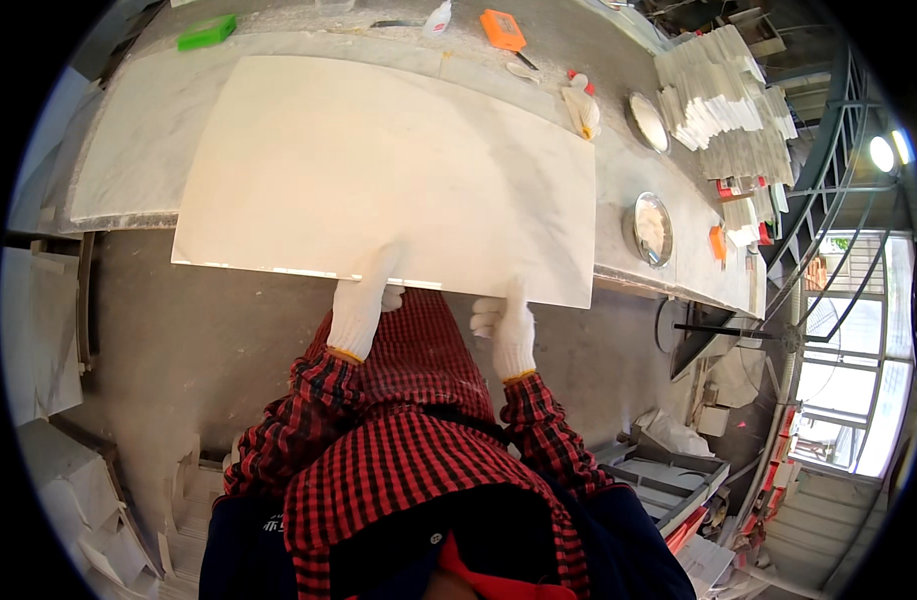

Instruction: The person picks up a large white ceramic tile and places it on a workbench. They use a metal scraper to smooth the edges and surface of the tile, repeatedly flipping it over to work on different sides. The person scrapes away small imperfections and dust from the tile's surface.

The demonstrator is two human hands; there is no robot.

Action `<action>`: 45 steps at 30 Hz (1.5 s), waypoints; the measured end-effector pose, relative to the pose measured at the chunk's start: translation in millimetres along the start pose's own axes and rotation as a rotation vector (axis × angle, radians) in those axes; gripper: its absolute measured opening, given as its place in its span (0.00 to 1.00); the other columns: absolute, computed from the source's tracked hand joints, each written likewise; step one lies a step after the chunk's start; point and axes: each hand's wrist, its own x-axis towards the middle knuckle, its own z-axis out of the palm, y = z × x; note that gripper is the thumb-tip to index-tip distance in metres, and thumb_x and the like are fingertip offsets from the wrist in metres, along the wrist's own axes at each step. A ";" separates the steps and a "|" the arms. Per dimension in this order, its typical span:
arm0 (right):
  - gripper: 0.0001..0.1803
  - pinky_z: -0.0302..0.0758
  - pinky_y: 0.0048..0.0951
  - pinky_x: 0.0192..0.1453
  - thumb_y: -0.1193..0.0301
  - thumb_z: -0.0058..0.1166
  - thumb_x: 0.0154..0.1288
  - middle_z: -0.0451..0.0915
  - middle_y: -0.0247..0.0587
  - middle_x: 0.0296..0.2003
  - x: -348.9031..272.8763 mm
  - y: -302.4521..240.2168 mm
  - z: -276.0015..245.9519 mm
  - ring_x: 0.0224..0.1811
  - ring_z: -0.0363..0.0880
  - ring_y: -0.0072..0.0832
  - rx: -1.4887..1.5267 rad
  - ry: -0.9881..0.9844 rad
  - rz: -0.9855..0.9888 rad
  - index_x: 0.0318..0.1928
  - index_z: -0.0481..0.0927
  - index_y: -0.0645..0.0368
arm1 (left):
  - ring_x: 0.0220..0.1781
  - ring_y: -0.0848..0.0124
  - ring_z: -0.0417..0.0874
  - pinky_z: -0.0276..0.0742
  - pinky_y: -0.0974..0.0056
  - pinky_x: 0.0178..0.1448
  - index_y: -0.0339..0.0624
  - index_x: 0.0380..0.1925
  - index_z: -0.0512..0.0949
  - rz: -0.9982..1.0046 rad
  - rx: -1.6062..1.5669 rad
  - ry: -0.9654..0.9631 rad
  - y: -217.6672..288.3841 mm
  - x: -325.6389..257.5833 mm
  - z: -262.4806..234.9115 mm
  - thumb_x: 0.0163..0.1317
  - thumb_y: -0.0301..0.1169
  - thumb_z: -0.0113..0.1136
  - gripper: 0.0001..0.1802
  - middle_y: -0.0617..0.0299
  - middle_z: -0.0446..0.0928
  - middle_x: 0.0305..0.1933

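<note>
A large, pale rectangular slab (389, 170) lies over the workbench, its near edge jutting out past the bench toward me. My left hand (365, 302), in a white knitted glove, grips that near edge around its middle, thumb stretched flat on top and fingers curled beneath. Farther right, my right hand (509, 328), gloved the same way, clasps the edge near the slab's right corner. Its thumb rests on the upper face, and the other fingers fold under. Small chips or bright reflections run along the edge left of my left hand.
Across the bench (129, 165) lie a green box (207, 32), a white bottle (438, 18), an orange tool (503, 30) and a glove (583, 108). Two metal bowls, one with white material (648, 122), one with pinkish powder (653, 232), stand right. Stacked tiles (714, 90) rise beyond.
</note>
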 end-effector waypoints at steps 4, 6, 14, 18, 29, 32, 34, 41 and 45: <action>0.38 0.78 0.27 0.30 0.39 0.45 0.76 0.85 0.45 0.31 -8.0 3.5 7.9 0.25 0.83 0.28 -0.137 -0.224 -0.040 0.47 0.83 0.68 | 0.21 0.80 0.69 0.64 0.70 0.25 0.41 0.35 0.81 -0.030 0.099 -0.031 2.2 -2.8 -3.4 0.68 0.50 0.65 0.21 0.68 0.74 0.23; 0.38 0.78 0.26 0.33 0.40 0.47 0.76 0.85 0.43 0.32 -25.3 -4.5 23.6 0.28 0.83 0.26 -0.185 -0.317 -0.081 0.50 0.82 0.69 | 0.22 0.79 0.71 0.67 0.69 0.27 0.41 0.34 0.81 0.020 0.115 -0.040 5.1 -5.4 -5.5 0.68 0.50 0.65 0.21 0.68 0.75 0.24; 0.21 0.80 0.33 0.58 0.63 0.57 0.74 0.86 0.47 0.51 -73.8 14.8 34.8 0.50 0.86 0.36 -0.693 -0.670 -0.641 0.59 0.82 0.63 | 0.24 0.78 0.72 0.68 0.69 0.30 0.40 0.34 0.83 0.037 0.142 -0.126 -9.3 18.5 -22.6 0.69 0.52 0.63 0.23 0.67 0.77 0.24; 0.20 0.78 0.35 0.63 0.63 0.58 0.72 0.86 0.49 0.54 -76.6 -8.3 6.7 0.57 0.84 0.42 -0.761 -0.609 -0.669 0.58 0.83 0.62 | 0.22 0.79 0.67 0.61 0.69 0.27 0.42 0.34 0.82 0.081 0.221 -0.063 -6.9 16.9 -14.9 0.71 0.52 0.60 0.23 0.69 0.74 0.23; 0.19 0.80 0.30 0.46 0.65 0.58 0.72 0.87 0.45 0.40 -33.9 -104.8 -59.9 0.37 0.84 0.27 -0.427 -0.327 -0.603 0.57 0.83 0.63 | 0.19 0.77 0.66 0.59 0.68 0.22 0.42 0.39 0.80 0.171 -0.005 -0.084 4.3 -6.5 13.6 0.79 0.54 0.47 0.26 0.70 0.70 0.20; 0.22 0.81 0.37 0.47 0.59 0.61 0.70 0.87 0.50 0.42 16.9 -123.1 -64.6 0.40 0.86 0.37 -0.662 0.038 -0.927 0.57 0.84 0.60 | 0.19 0.75 0.65 0.58 0.68 0.23 0.43 0.36 0.77 0.139 0.006 -0.077 -5.2 4.5 6.7 0.77 0.56 0.49 0.26 0.70 0.69 0.21; 0.30 0.79 0.44 0.52 0.51 0.63 0.65 0.85 0.54 0.48 61.5 -149.4 -54.8 0.46 0.85 0.48 -0.650 0.132 -0.878 0.60 0.82 0.56 | 0.19 0.77 0.62 0.55 0.69 0.23 0.46 0.32 0.74 0.040 -0.131 -0.237 -31.9 46.0 -35.9 0.76 0.56 0.50 0.25 0.71 0.65 0.22; 0.37 0.77 0.50 0.59 0.46 0.65 0.59 0.80 0.53 0.57 174.8 -242.6 -8.7 0.57 0.80 0.53 -0.819 0.450 -0.863 0.65 0.74 0.49 | 0.21 0.71 0.75 0.70 0.65 0.23 0.40 0.36 0.78 0.166 0.091 -0.066 -11.8 9.0 -1.2 0.78 0.49 0.49 0.23 0.62 0.77 0.24; 0.45 0.76 0.52 0.61 0.38 0.66 0.56 0.78 0.49 0.60 208.2 -276.9 12.5 0.59 0.78 0.52 -0.900 0.673 -0.821 0.68 0.70 0.48 | 0.20 0.69 0.79 0.76 0.64 0.23 0.37 0.36 0.80 0.147 0.074 -0.046 0.1 -6.0 7.8 0.78 0.49 0.49 0.25 0.57 0.80 0.22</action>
